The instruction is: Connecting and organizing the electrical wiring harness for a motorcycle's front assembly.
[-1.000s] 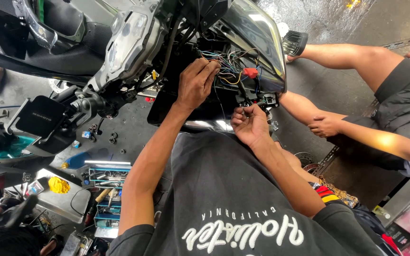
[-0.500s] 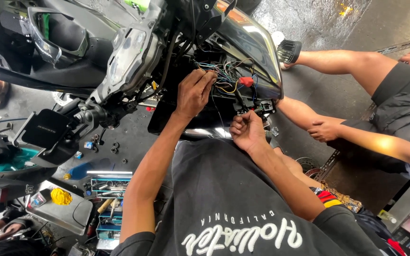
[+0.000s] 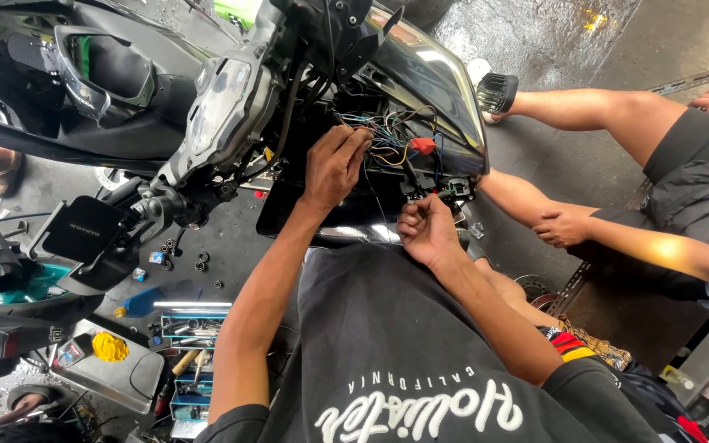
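One motorbike [image 3: 231, 123], one bundle of coloured wires [image 3: 387, 139] w/ one red connector [image 3: 423, 145] in its opened front; 2 hands of mine up in there. My left hand [image 3: 334, 164] is reached fwd, fingers pinched on the wires (arm nearly straight). My right hand [image 3: 427, 230] is curled shut just below the connector, can't tell what's in it.
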